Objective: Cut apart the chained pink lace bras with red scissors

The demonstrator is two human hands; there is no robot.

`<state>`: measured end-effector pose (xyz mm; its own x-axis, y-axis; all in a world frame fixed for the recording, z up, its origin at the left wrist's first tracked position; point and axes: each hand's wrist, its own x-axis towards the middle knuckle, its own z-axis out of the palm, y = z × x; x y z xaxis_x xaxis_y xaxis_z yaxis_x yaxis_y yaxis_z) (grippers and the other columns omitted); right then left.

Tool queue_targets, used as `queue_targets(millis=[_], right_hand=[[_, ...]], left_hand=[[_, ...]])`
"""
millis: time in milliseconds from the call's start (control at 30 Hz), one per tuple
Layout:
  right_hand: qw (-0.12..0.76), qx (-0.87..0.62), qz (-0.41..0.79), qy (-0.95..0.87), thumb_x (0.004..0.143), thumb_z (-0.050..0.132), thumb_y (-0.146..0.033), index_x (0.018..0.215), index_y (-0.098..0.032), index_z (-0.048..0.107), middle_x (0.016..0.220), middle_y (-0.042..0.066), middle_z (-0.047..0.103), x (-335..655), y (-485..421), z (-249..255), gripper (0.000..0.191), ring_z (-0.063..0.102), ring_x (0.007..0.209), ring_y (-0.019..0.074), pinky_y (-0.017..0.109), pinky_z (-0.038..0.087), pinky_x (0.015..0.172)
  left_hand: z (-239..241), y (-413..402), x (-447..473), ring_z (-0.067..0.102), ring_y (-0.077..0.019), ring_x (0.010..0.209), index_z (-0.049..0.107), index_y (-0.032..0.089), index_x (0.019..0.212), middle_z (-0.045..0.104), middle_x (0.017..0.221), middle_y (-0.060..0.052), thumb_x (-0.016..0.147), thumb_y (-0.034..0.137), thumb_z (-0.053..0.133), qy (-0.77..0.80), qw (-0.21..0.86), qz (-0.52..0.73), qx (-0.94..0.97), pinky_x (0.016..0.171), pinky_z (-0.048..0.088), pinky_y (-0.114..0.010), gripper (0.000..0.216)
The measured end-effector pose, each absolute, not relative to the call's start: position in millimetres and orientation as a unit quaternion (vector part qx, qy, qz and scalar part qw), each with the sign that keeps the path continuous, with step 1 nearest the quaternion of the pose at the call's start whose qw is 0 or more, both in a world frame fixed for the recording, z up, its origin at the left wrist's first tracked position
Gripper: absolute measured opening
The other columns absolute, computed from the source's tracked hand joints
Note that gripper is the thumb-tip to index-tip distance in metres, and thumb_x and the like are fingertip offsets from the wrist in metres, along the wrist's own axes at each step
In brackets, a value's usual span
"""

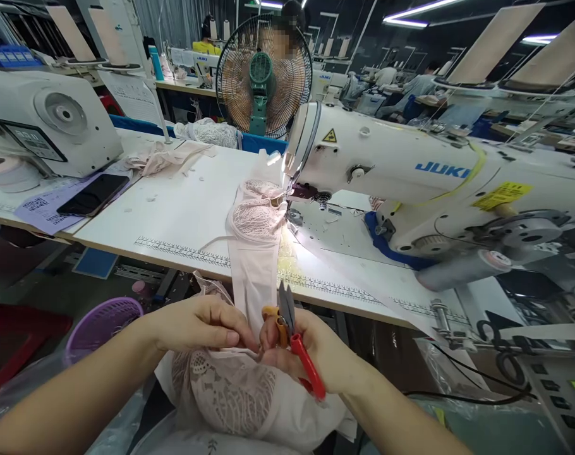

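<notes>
My left hand (pixel 206 325) is closed, thumb and fingers pinching the edge of a pale pink lace bra (pixel 235 395) above my lap. My right hand (pixel 323 351) holds a pair of scissors (pixel 308 365) with red and orange handles, its dark blades pointing up and apart from the cloth. The right fingertips also meet the bra edge beside the left ones; the exact pinch point is partly hidden. A pale pink band runs up from the hands to another lace cup piece (pixel 256 218), which lies by the needle of the white sewing machine (pixel 387 151).
A ruler strip (pixel 183 251) runs along the front of the white table (pixel 174 208). To the left lie a phone (pixel 93 194), pink fabric scraps (pixel 159 158) and another machine (pixel 55 120). A fan (pixel 263 76) stands behind; a purple basket (pixel 102 322) sits below left.
</notes>
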<state>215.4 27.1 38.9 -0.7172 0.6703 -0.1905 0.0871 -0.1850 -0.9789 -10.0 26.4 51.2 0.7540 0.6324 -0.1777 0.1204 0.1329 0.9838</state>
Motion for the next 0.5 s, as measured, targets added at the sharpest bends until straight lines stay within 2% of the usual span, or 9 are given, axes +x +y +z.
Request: queue_targets(millis=[133, 233, 333, 500], right_hand=[[0.226, -0.337, 0.677, -0.614, 0.072, 0.07, -0.031, 0.073, -0.018, 0.051, 0.062, -0.005, 0.044, 216.4, 27.2, 32.2, 0.023, 0.04, 0.051, 0.0083, 0.021, 0.036, 0.047], [0.254, -0.337, 0.664, -0.617, 0.072, 0.069, -0.028, 0.075, -0.019, 0.051, 0.075, 0.0, 0.054, 215.8, 27.3, 30.3, 0.021, 0.05, 0.061, 0.011, 0.024, 0.043, 0.055], [0.231, -0.341, 0.673, -0.615, 0.07, 0.069, -0.025, 0.074, -0.019, 0.051, 0.083, 0.003, 0.059, 210.7, 27.5, 34.7, 0.02, 0.054, 0.067, 0.0131, 0.026, 0.046, 0.061], [0.21, -0.354, 0.637, -0.651, 0.068, 0.068, -0.025, 0.068, -0.019, 0.051, 0.061, -0.005, 0.046, 198.9, 27.2, 44.3, 0.018, 0.04, 0.053, 0.0093, 0.023, 0.039, 0.052]], left_hand=[[48.7, 27.2, -12.1, 0.062, -0.0222, 0.09, 0.074, 0.018, 0.098, 0.07, 0.096, -0.01, 0.084, 0.041, 0.058, 0.297, 0.696, 0.2, 0.622, 0.085, 0.046, -0.03, 0.032], [40.1, 24.3, -14.8, 0.06, -0.0175, 0.078, 0.073, 0.019, 0.098, 0.069, 0.088, -0.007, 0.083, 0.041, 0.06, 0.339, 0.706, 0.228, 0.578, 0.073, 0.046, -0.025, 0.03], [34.3, 20.1, -16.7, 0.055, -0.0131, 0.067, 0.071, 0.018, 0.096, 0.066, 0.081, -0.005, 0.083, 0.04, 0.06, 0.364, 0.712, 0.26, 0.542, 0.061, 0.042, -0.021, 0.028], [34.5, 12.8, -18.3, 0.052, -0.0133, 0.067, 0.07, 0.018, 0.091, 0.061, 0.078, -0.003, 0.081, 0.034, 0.062, 0.398, 0.685, 0.288, 0.538, 0.062, 0.041, -0.023, 0.02]])
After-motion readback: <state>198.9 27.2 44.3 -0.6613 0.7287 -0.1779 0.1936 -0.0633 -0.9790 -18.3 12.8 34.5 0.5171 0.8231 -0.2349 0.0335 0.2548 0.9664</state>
